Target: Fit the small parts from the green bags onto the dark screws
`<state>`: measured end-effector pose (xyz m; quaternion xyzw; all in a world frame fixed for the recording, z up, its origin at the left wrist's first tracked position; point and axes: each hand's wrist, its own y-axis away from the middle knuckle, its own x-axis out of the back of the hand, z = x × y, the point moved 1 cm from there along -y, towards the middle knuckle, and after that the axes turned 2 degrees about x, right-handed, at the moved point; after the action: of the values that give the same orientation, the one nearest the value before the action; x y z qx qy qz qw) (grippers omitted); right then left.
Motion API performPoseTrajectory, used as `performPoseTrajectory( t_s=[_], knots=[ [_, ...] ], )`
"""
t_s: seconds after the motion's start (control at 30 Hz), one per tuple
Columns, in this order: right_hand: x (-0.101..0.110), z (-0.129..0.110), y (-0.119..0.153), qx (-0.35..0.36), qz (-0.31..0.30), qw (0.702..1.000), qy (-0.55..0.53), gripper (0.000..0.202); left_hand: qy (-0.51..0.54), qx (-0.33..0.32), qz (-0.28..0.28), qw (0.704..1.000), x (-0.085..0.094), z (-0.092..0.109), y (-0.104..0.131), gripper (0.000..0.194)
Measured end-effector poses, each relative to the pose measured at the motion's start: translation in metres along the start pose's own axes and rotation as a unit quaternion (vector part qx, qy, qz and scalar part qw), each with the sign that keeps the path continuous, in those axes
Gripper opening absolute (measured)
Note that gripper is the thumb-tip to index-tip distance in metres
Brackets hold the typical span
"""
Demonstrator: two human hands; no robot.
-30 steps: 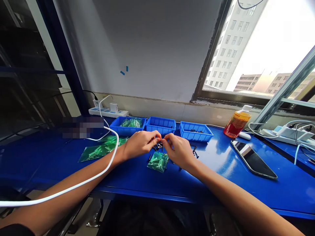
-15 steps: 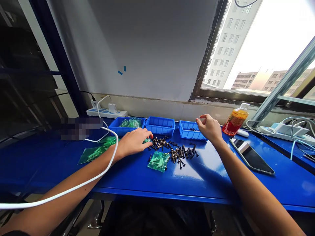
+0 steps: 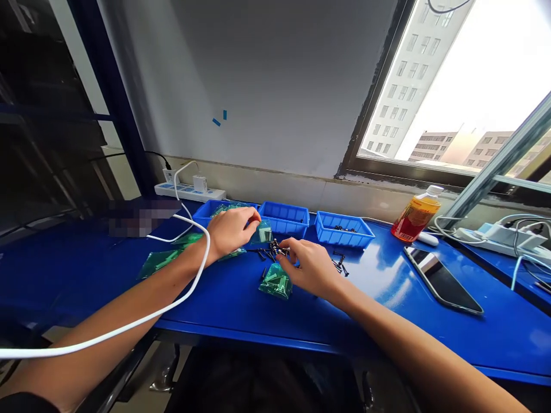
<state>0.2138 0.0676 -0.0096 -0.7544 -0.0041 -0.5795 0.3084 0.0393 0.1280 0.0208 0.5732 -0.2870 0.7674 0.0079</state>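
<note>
My left hand is closed on the edge of a small green plastic bag with pale pieces inside, raised just in front of the middle blue bin. Below and to the right, my right hand dips into the pile of dark screws, thumb and forefinger pinched around some at the pile's top. Part of the pile is hidden behind this hand; a few loose screws show beyond it. Another green bag lies flat just left of my right wrist.
At the back, the left blue bin holds green bags, and the right blue bin contains some screws. More green bags lie at left. A white cable crosses over my left forearm. A phone and a drink bottle are at right.
My right hand has come from the right bin down and left to the screw pile. My left hand has lifted slightly, now with a green bag in its fingers.
</note>
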Motion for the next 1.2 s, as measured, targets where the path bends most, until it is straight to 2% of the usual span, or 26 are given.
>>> performPoseTrajectory(
  t_s=[0.1, 0.17, 0.27, 0.4, 0.5, 0.63, 0.73, 0.83, 1.0, 1.2],
  knots=[
    [0.0, 0.001, 0.001, 0.023, 0.016, 0.999, -0.023, 0.019, 0.065, -0.009, 0.048, 0.997, 0.001, 0.001, 0.0, 0.02],
    [0.002, 0.003, 0.001, 0.02, 0.026, 0.999, -0.033, 0.018, 0.1, -0.027, 0.06, 0.993, -0.002, 0.003, 0.002, 0.019],
    [0.003, 0.006, 0.0, -0.012, 0.045, 0.998, -0.041, 0.019, 0.138, -0.061, 0.053, 0.987, -0.007, 0.008, 0.004, 0.02],
    [0.001, 0.008, 0.0, -0.054, 0.107, 0.99, -0.076, 0.039, 0.207, -0.125, 0.025, 0.97, -0.011, 0.014, 0.008, 0.02],
    [-0.002, 0.01, -0.002, -0.048, 0.103, 0.984, -0.136, 0.031, 0.256, -0.131, -0.009, 0.958, -0.012, 0.018, 0.01, 0.016],
    [-0.004, 0.009, -0.004, -0.091, 0.077, 0.95, -0.288, 0.01, 0.283, -0.133, -0.052, 0.949, -0.014, 0.02, 0.013, 0.014],
    [-0.006, 0.006, -0.004, -0.134, 0.079, 0.915, -0.372, 0.011, 0.268, -0.141, -0.061, 0.951, -0.015, 0.018, 0.013, 0.017],
    [-0.005, 0.006, -0.004, -0.146, 0.092, 0.902, -0.396, 0.014, 0.251, -0.154, -0.067, 0.953, -0.015, 0.016, 0.012, 0.024],
    [-0.003, 0.006, -0.004, -0.13, 0.101, 0.906, -0.391, 0.012, 0.253, -0.16, -0.064, 0.952, -0.015, 0.016, 0.012, 0.025],
    [-0.001, 0.003, -0.003, -0.086, 0.105, 0.931, -0.339, 0.018, 0.243, -0.157, -0.042, 0.956, -0.014, 0.016, 0.013, 0.016]
  ],
)
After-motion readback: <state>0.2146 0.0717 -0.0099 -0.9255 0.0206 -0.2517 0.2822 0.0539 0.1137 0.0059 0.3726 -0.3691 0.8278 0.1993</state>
